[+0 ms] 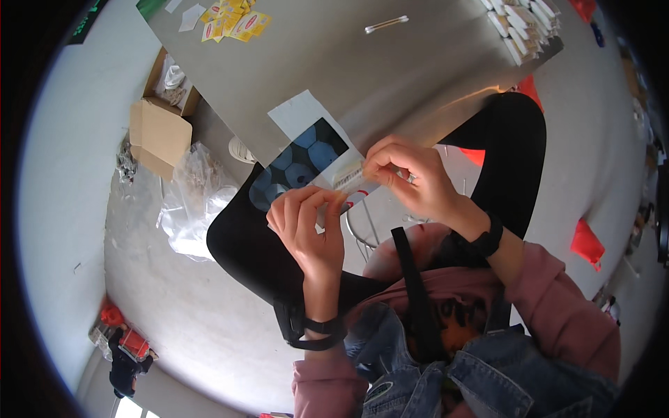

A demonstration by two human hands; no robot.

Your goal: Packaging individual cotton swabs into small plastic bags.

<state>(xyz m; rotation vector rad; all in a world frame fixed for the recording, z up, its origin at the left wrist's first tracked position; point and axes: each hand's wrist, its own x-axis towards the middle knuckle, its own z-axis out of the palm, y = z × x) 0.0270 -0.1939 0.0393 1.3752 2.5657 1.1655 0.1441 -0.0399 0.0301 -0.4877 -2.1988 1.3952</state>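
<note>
A clear plastic packet [350, 174] with a barcode strip is stretched between my two hands at the table's near edge. My left hand [304, 219] pinches its lower left side, thumb against fingers. The upper right side is gripped by the thumb and fingers of my right hand [417, 175]. Just beyond my left hand lies a dark sheet with blue hexagons [306, 157]; I cannot tell whether it is joined to the packet. A white paper piece [296, 115] lies on the table beside that sheet.
On the grey table [300, 63] are cotton swabs [387, 25], yellow packets [233, 19] and a pile of white slim packs [523, 28]. An open cardboard box [160, 136] and a clear plastic bag [195, 202] sit on the floor at left. Another person [125, 362] is far at lower left.
</note>
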